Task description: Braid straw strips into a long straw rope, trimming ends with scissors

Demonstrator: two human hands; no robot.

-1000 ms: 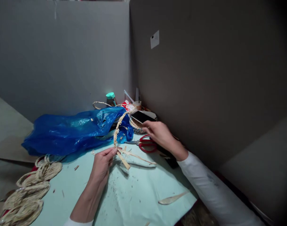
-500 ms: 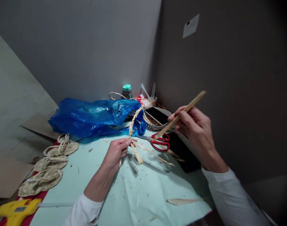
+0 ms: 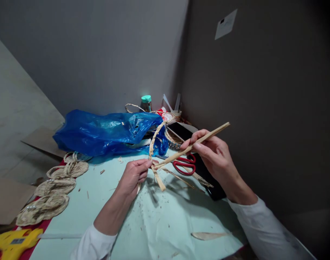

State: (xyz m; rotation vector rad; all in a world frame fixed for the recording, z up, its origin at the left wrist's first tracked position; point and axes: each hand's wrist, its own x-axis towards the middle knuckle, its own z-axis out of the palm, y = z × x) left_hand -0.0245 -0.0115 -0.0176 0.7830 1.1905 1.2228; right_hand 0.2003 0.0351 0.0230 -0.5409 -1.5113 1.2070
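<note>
Between thumb and fingers, my left hand (image 3: 136, 177) pinches a pale plaited fibre braid (image 3: 153, 142) near its working end. The braid arches up and back toward the small basket. Loose strands hang from the pinch, one short flat strand (image 3: 159, 182) pointing toward me. My right hand (image 3: 210, 153) is closed on a long, flat strip of dried plant fibre (image 3: 178, 154), its lower end meeting the braid beside my left fingertips. Below that strip lie red-handled scissors (image 3: 184, 167), partly covered by it.
A blue plastic bag (image 3: 105, 131) lies at the back. Behind my right hand are a phone (image 3: 179, 130) on a basket and a dark flat object (image 3: 216, 193). Woven coiled pieces (image 3: 43, 209) line the left edge, with a yellow glue gun (image 3: 16, 242) in front. A loose strip (image 3: 208, 235) lies front right.
My right hand has moved left and down, bringing the fibre strip to a flatter angle with its lower end at the braid. My left hand keeps its pinch.
</note>
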